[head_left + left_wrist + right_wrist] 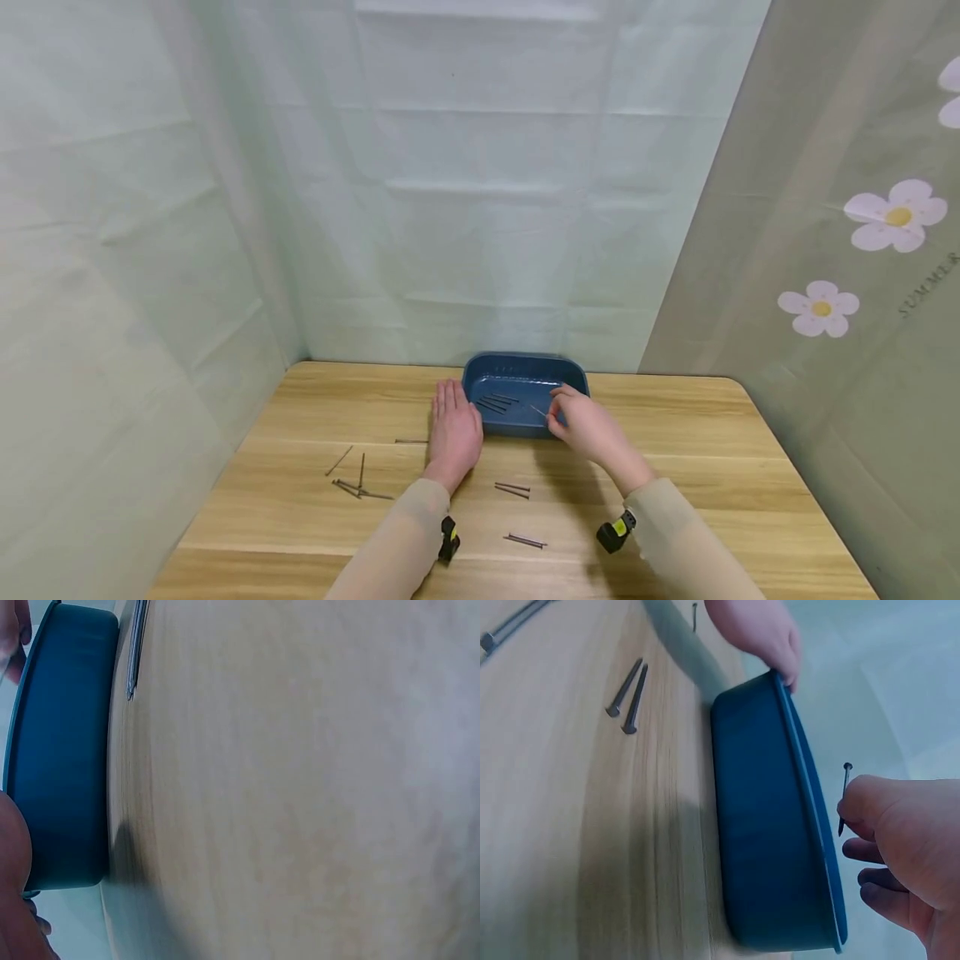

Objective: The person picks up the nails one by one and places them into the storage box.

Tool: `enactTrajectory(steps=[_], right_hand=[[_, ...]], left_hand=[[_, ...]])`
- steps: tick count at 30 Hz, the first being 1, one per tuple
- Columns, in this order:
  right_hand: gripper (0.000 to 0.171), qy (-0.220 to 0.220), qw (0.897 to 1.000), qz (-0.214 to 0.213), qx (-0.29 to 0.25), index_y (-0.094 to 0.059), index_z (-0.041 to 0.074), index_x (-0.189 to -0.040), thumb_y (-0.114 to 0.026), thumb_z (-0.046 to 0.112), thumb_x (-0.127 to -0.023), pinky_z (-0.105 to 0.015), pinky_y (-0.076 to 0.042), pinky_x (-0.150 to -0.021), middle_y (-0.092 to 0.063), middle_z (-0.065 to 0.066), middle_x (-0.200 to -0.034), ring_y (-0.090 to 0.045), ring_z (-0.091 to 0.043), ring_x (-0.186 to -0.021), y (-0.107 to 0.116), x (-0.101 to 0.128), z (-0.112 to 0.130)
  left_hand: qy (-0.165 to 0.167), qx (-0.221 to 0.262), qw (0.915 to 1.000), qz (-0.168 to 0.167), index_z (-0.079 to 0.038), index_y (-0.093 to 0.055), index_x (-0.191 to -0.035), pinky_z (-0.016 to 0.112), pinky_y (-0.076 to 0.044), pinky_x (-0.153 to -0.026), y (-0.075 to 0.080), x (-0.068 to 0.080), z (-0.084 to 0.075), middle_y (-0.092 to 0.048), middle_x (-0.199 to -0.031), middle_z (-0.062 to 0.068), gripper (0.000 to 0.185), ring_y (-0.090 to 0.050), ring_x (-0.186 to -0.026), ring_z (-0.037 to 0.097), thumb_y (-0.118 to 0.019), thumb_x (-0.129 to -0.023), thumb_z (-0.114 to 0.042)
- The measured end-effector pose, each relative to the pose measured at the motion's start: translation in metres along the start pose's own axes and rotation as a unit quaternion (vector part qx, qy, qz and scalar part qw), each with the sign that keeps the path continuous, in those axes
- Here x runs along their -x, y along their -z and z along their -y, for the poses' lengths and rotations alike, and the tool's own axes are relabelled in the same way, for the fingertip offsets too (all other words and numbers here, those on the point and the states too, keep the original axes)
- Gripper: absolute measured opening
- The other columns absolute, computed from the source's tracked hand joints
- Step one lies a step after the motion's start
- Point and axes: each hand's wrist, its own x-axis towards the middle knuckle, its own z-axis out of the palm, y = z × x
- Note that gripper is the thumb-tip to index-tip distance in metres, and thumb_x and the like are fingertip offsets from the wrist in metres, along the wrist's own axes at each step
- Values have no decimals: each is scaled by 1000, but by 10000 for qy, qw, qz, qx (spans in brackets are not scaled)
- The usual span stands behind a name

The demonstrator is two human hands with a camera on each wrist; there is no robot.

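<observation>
A dark blue rectangular tray [517, 431] stands at the back of the table, with several nails [492, 407] lying in its left half. Straight fingers of my left hand [456, 429] rest along the tray's left side, and the right wrist view shows that hand at the rim. Between thumb and forefinger, my right hand [581, 423] pinches one nail [847, 780]. It is held over the tray's right part, its head upward in the right wrist view. The other right fingers are bent loosely below the pinch.
Two nails [513, 486] lie side by side before the tray, with more nails [527, 541] nearer the front. Several nails [348, 489] are scattered at left, and a single nail [411, 441] points toward my left hand. Pale curtains [480, 250] hang behind the wooden table [675, 467].
</observation>
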Motion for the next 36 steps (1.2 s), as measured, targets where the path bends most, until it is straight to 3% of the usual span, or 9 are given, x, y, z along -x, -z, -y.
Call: enactTrajectory(steps=[4,11,22,29,36], right_hand=[[12,-98,9997,181,140,-68,15,-90,-75,17,-100,-41,-61,-80,-71,-13,-129,-74,-29,-107,-5,-13,-3],[10,-482,9959,658,397,-70,16,-94,-73,22,-102,-38,-57,-71,-67,0,-103,-61,-14,-77,-12,-37,-6],[18,-658,9890,1148,667,-71,15,-87,-72,21,-103,-39,-56,-71,-63,-2,-96,-60,-15,-78,-33,-63,-5],[43,-643,9873,1170,862,-50,17,-65,-71,19,-103,-34,-38,-61,-53,-2,-82,-43,-15,-65,-47,-80,-4],[29,-745,9830,1377,963,-65,15,-76,-73,23,-103,-38,-54,-69,-59,-3,-86,-56,-17,-72,-50,-85,-2]], left_hand=[[2,38,10000,-4,15,-33,-159,57,-22,-129,0,0,0,-31,-168,32,58,-22,-160,46,-42,-112,-18],[-54,178,9998,-49,16,-32,-159,57,-21,-128,0,-2,-1,-31,-167,33,57,-21,-159,47,-42,-114,-18],[-52,-17,10000,58,16,-32,-160,57,-23,-128,-1,2,6,-31,-167,33,59,-23,-159,46,-37,-115,-22],[-44,15,10000,-45,17,-33,-158,59,-23,-128,2,5,11,-32,-166,35,58,-25,-158,48,-39,-114,-20],[-105,20,9999,-134,17,-35,-157,59,-26,-127,-2,8,3,-34,-165,35,58,-26,-157,49,-43,-113,-20]])
